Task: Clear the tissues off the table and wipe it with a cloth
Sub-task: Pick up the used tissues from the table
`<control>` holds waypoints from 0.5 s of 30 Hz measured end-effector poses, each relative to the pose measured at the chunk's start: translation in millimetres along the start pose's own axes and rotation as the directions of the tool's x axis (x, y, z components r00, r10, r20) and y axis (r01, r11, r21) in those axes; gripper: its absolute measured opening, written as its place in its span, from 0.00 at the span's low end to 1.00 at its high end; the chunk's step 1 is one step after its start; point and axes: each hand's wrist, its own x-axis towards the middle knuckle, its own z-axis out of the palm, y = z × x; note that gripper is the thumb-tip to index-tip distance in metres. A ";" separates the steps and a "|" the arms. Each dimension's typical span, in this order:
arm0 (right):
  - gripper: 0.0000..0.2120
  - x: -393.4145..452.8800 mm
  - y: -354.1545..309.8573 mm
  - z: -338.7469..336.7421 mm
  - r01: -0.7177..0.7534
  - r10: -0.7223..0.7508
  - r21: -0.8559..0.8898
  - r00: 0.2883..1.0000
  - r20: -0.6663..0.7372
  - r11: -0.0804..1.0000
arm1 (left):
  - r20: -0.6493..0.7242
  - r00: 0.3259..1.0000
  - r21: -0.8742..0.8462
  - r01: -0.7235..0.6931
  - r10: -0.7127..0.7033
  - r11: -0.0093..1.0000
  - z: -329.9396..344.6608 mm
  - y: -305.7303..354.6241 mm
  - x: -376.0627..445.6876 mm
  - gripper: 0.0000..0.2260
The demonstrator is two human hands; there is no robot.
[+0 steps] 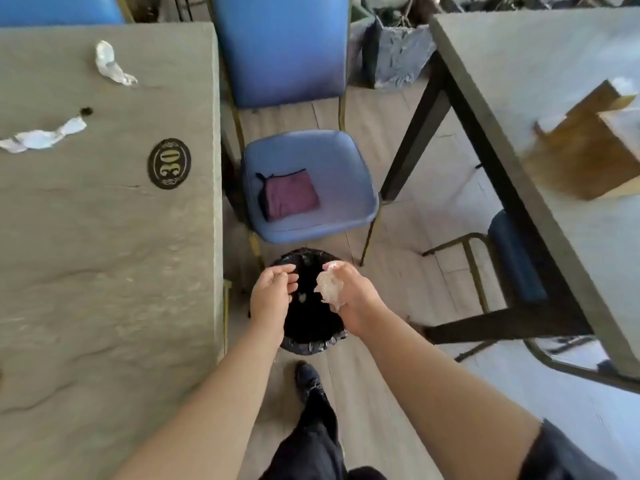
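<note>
My right hand (349,292) grips a tissue wad (329,285) directly above the bin (311,341); left hand (272,296) half open, empty

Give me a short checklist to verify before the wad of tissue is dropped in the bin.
1. Right hand grips the tissue wad: ok.
2. Wad is above the open bin: ok.
3. Left hand is empty, fingers loosely curled: ok.
4. Table free of tissues: not ok, two twisted tissues remain.
5. Cloth at hand for wiping: ok, folded on the blue chair.
6. Room left in bin: cannot tell, its inside is dark.
</note>
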 end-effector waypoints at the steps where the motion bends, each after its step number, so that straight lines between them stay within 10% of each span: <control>1: 0.08 15.9 -0.4 -1.6 -0.033 0.032 -0.044 0.999 -0.026 0.998 | -0.010 1.000 -0.003 0.029 -0.029 1.000 6.5 -3.6 11.6 0.13; 15: 0.15 180.3 15.8 -17.4 -0.249 0.321 -0.448 0.943 0.090 0.858 | -0.141 0.976 0.126 0.183 -0.165 0.975 49.2 -57.8 121.1 0.12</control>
